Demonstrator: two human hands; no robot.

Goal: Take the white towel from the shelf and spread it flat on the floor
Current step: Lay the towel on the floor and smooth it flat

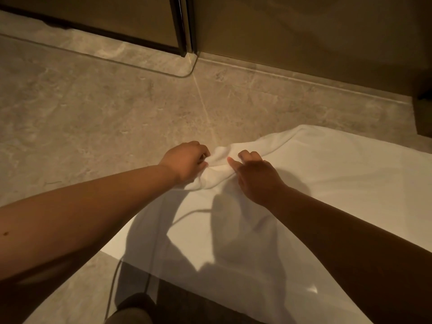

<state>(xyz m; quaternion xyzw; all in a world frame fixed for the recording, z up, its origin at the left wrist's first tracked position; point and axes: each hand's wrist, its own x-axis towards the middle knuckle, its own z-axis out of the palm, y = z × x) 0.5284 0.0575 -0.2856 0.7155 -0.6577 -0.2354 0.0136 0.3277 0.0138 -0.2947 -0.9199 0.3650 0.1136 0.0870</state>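
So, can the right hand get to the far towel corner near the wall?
Probably yes. The right hand is on the white towel, and only flat cloth lies between it and that far corner. The left hand grips the bunched edge, out of the way.

Dark door frame (181,24) — beige wall (304,31)

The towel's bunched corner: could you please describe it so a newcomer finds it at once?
On the tiled floor lies a white towel. Its far-left corner sits between the left hand and right hand. Unlike the smooth rest, it is bunched up.
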